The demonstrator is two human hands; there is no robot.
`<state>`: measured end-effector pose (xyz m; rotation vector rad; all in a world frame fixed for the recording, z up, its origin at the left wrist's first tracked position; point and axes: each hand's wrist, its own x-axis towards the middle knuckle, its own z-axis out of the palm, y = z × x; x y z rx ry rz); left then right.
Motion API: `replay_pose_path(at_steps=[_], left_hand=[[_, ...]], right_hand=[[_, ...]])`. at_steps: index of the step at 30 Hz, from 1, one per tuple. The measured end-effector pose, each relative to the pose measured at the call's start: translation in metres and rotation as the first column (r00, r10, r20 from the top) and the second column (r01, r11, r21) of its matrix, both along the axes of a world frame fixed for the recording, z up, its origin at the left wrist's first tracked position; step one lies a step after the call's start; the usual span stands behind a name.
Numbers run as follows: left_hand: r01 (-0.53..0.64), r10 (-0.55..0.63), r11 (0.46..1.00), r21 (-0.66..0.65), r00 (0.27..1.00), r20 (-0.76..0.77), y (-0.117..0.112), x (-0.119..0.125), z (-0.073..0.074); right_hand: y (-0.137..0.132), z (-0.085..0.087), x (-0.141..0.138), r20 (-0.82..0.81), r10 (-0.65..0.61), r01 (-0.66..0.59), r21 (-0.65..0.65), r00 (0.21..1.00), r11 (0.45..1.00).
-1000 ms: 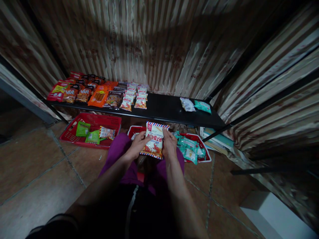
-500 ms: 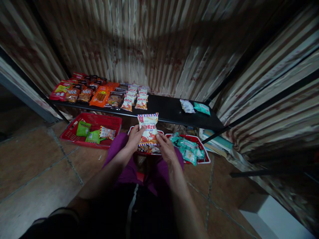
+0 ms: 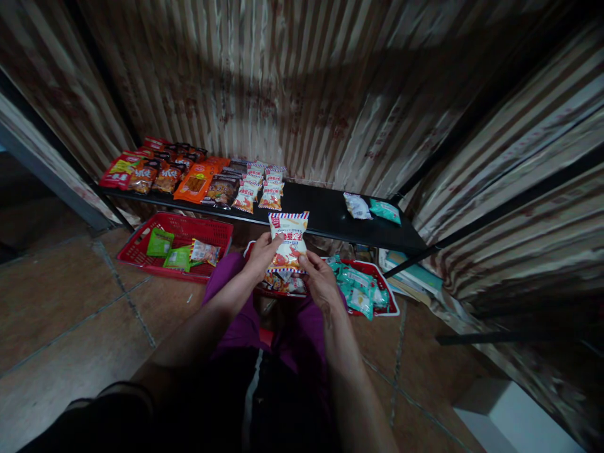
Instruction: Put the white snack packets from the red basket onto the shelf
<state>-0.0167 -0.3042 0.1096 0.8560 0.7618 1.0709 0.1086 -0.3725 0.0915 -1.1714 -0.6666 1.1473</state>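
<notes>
A white snack bag (image 3: 293, 242) with red lettering and striped ends is held upright between both hands. My left hand (image 3: 264, 251) grips its left edge, thumb on the front. At the lower right edge, my right hand (image 3: 319, 274) closes on the bag. Just beneath is a red basket of packets (image 3: 283, 290), partly hidden by my hands and knees. Ahead on the black shelf (image 3: 314, 200), similar white snack bags (image 3: 271, 195) lie in two rows.
Orange and brown snack packets (image 3: 194, 182) fill the shelf's left part. A white packet (image 3: 357, 206) and a teal packet (image 3: 385, 211) lie at its right. A red basket (image 3: 141, 255) with green packets stands left; teal packets (image 3: 359, 286) fill another basket on the right.
The held snack bag has moved slightly right and up, with both hands following. My view has shifted a little; the shelf and baskets look unchanged.
</notes>
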Motion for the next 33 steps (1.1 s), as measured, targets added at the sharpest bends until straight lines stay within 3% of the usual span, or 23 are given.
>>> replay_pose_path(at_steps=[15,26,33], left_hand=[[0.087,-0.088,0.995,-0.046,0.996,-0.016,-0.011,-0.006,0.006],[0.085,-0.086,0.996,0.019,0.995,0.059,-0.014,0.000,-0.009],[0.025,-0.025,1.000,-0.002,0.999,0.047,-0.015,0.000,-0.011]], right_hand=[[0.005,0.003,0.006,0.043,-0.179,0.179,0.016,0.983,0.984],[-0.002,0.009,-0.003,0.039,-0.170,0.169,0.022,0.985,0.985],[0.001,-0.006,-0.001,0.018,-0.163,0.163,0.005,0.986,0.987]])
